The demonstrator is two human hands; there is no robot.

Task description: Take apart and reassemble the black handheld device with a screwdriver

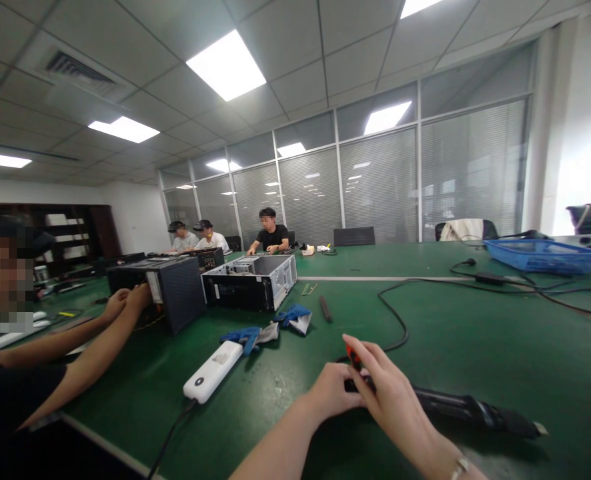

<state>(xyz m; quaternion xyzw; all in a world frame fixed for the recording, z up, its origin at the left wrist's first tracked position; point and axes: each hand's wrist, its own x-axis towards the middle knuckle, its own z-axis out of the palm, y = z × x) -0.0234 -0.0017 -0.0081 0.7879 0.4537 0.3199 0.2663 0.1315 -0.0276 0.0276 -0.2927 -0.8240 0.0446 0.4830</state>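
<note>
Tool (463, 408), long and black, slants rightward from our left hand (329, 395), half-curled by its hidden end — hold unclear to us; our right hand (394, 388), nearer its visible length, pinches a red piece (353, 359).

A head-worn camera is looking forward over a green table (450, 353), taking in the wearer's left hand (329, 390) and right hand (389, 387) up close at the bottom, a glass partition (375, 180) well beyond, and the ceiling (295, 40) overhead.
</note>
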